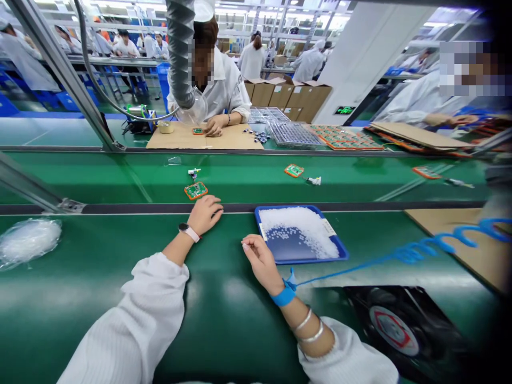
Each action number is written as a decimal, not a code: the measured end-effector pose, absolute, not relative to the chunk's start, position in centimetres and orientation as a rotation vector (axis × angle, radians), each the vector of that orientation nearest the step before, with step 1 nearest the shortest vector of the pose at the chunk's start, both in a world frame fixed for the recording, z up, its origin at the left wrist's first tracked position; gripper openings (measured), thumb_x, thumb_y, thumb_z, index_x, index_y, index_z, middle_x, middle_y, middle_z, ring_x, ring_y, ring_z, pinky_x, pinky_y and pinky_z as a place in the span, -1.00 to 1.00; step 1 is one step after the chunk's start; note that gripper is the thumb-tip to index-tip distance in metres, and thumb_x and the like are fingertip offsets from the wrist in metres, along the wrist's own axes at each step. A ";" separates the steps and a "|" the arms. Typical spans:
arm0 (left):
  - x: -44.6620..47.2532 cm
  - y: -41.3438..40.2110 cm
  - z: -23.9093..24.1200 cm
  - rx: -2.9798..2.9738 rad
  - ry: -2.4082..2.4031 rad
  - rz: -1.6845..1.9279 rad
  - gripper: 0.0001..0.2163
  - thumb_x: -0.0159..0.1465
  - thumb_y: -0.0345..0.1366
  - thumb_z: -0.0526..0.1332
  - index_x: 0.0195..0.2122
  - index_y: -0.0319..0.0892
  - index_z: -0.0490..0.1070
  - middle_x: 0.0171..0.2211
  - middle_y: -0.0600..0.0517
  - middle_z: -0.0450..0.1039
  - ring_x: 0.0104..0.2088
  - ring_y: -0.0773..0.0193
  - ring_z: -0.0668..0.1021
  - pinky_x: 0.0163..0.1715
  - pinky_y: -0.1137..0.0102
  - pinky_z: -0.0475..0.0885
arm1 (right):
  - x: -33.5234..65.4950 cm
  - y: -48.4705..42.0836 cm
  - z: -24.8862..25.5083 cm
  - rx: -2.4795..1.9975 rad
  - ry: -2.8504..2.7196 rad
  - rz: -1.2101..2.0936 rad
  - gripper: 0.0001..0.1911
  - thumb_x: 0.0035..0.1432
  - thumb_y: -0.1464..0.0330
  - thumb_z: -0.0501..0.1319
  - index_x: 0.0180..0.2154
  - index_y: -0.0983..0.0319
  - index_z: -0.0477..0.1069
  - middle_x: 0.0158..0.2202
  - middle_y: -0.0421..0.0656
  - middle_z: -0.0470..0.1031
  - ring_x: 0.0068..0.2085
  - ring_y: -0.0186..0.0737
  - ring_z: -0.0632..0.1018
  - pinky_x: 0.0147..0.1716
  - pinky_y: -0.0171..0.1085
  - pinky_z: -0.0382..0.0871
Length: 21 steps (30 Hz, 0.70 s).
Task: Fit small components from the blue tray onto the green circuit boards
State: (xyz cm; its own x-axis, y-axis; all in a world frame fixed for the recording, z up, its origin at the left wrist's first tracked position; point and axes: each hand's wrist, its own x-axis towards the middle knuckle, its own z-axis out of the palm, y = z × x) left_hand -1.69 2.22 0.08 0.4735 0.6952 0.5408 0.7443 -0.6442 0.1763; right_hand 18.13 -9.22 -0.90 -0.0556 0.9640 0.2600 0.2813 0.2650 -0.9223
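My left hand (pixel 205 215) rests at the near edge of the green conveyor belt (pixel 248 186), its fingers apart and holding nothing. Just beyond the fingertips lies a green circuit board (pixel 196 190) with an orange rim, a small white connector (pixel 194 172) on wires behind it. My right hand (pixel 261 260) hovers over the bench by the left side of a blue tray (pixel 300 262). Its fingers are curled with thumb and forefinger close together; whatever they hold, if anything, is too small to make out. Many small white plastic pieces (pixel 292 218) lie in the tray.
Further boards (pixel 294 170) lie on the belt to the right. A blue coiled cord (pixel 412 253) runs from my right wristband. A black fan-like unit (pixel 400 325) sits at lower right, a clear bag (pixel 30 241) at left. A co-worker (pixel 224 80) sits across the belt.
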 end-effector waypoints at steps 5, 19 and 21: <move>0.2 -3.0 0.3 -2.713 -0.881 -0.693 -0.82 0.30 -0.33 0.07 -0.35 -0.21 0.45 -0.14 -0.03 0.47 -0.02 0.14 0.39 -0.10 0.25 0.32 | 18.2 -9.4 -0.9 -1.192 -1.570 0.892 -0.85 0.19 0.29 0.06 -0.34 0.21 0.32 -0.27 -0.11 0.32 -0.26 -0.25 0.39 -0.32 -0.27 0.31; 2.7 -5.7 -0.1 -2.755 -0.548 -0.440 -0.73 0.34 -0.45 -0.04 -0.36 -0.27 0.43 -0.36 -0.07 0.47 -0.23 0.24 0.44 -0.21 0.33 0.30 | 18.4 -9.4 -1.0 -1.199 -1.594 0.846 -0.83 0.17 0.28 0.08 -0.42 0.21 0.30 -0.31 -0.12 0.32 -0.28 -0.23 0.38 -0.33 -0.24 0.29; 2.7 -5.8 0.0 -2.780 -0.554 -0.424 -0.73 0.34 -0.44 -0.05 -0.35 -0.27 0.43 -0.36 -0.07 0.47 -0.23 0.24 0.44 -0.22 0.33 0.30 | 18.4 -9.4 -0.9 -1.202 -1.608 0.839 -0.84 0.17 0.30 0.08 -0.42 0.21 0.30 -0.31 -0.12 0.32 -0.28 -0.23 0.38 -0.33 -0.23 0.30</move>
State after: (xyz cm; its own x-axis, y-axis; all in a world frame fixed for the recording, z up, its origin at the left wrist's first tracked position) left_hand 2.72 -5.79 0.03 0.8837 0.3276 0.3344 0.4081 -0.8891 -0.2075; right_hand 18.43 -9.41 -0.86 -0.0896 0.9576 0.2738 0.3232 0.2879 -0.9014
